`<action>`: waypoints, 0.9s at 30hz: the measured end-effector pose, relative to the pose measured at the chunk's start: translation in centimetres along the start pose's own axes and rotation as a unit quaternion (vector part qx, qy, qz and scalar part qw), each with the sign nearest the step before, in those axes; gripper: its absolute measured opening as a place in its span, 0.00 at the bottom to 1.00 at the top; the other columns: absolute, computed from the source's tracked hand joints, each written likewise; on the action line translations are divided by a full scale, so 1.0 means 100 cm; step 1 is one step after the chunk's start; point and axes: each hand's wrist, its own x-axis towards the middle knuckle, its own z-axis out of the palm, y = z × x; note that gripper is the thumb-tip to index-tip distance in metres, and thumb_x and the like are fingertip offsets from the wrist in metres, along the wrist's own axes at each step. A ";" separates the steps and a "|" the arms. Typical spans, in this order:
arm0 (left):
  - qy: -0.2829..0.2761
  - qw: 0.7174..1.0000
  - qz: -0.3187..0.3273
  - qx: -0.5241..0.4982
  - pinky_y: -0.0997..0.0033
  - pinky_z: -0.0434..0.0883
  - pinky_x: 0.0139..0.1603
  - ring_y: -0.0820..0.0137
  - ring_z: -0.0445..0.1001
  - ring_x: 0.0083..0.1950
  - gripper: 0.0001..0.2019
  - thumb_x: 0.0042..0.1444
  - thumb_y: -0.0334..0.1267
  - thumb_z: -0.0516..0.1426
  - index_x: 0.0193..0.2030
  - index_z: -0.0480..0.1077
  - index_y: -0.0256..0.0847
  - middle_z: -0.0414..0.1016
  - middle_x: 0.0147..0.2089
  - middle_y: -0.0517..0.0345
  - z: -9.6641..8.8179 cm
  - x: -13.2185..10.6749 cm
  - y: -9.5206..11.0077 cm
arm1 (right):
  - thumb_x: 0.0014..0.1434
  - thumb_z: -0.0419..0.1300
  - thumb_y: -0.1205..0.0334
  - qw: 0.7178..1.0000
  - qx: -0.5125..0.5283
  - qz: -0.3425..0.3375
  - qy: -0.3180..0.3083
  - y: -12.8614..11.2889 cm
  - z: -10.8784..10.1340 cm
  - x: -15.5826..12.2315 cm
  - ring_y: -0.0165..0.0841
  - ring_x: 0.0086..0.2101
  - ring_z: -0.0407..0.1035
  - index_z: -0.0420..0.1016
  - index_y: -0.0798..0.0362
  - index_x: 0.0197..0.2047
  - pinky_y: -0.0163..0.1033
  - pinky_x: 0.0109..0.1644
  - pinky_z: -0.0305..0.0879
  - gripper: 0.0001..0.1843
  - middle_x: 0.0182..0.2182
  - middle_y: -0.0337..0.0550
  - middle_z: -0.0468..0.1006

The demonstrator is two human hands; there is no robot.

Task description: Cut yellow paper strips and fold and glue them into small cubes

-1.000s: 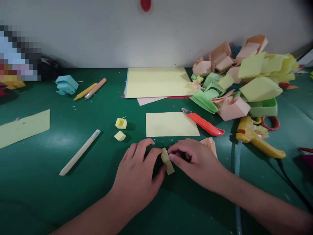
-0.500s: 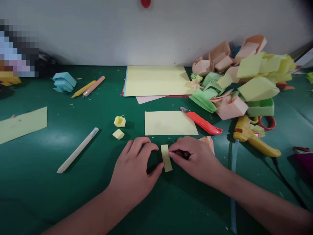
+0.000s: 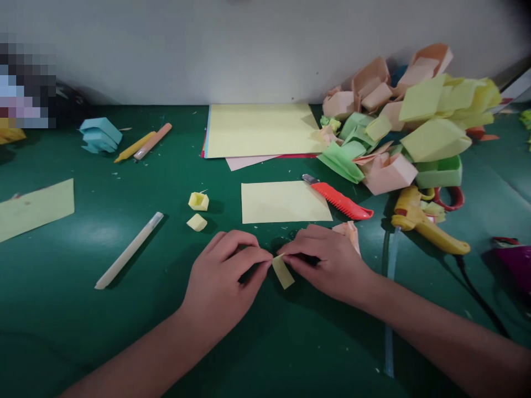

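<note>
A small yellow paper strip [image 3: 283, 271] lies on the green table [image 3: 124, 331] between my two hands. My left hand [image 3: 224, 279] pinches its upper end with thumb and forefinger. My right hand [image 3: 327, 262] pinches the same end from the other side, fingers closed. A yellow paper rectangle [image 3: 285, 202] lies just beyond the hands. Two small folded yellow pieces [image 3: 198, 201] sit to the upper left of my left hand.
An orange utility knife [image 3: 338, 200], a yellow glue gun [image 3: 427, 224] with its black cord, and a heap of folded paper boxes [image 3: 415, 127] lie at right. A stack of sheets [image 3: 261, 130] lies at the back. A white glue stick [image 3: 128, 250] lies left, with pens [image 3: 143, 142] beyond.
Both hands have closed their fingertips on the strip's top end; the strip has tilted slightly. The camera view has shifted a little upward.
</note>
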 end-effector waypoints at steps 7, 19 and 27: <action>-0.024 1.000 -0.004 -0.004 0.66 0.71 0.43 0.68 0.72 0.43 0.05 0.60 0.33 0.60 0.41 0.77 0.43 0.74 0.43 0.56 0.000 0.000 0.004 | 0.63 0.60 0.68 0.999 0.007 -0.030 0.027 -0.002 -0.001 0.001 0.29 0.30 0.69 0.80 0.52 0.36 0.35 0.34 0.62 0.07 0.27 0.37 0.77; -0.012 1.000 0.003 0.003 0.69 0.72 0.43 0.70 0.74 0.44 0.05 0.61 0.33 0.61 0.43 0.77 0.44 0.74 0.44 0.58 -0.003 0.004 -0.001 | 0.62 0.63 0.69 0.994 0.016 -0.067 0.086 -0.002 0.000 0.001 0.29 0.30 0.71 0.81 0.54 0.38 0.34 0.34 0.67 0.05 0.28 0.39 0.79; -0.014 1.000 -0.009 0.005 0.68 0.73 0.44 0.69 0.75 0.44 0.05 0.61 0.35 0.61 0.43 0.77 0.44 0.75 0.44 0.58 -0.001 0.007 -0.002 | 0.64 0.61 0.67 0.994 0.000 -0.057 0.096 -0.005 -0.001 0.004 0.29 0.29 0.72 0.80 0.55 0.35 0.34 0.32 0.67 0.07 0.27 0.41 0.78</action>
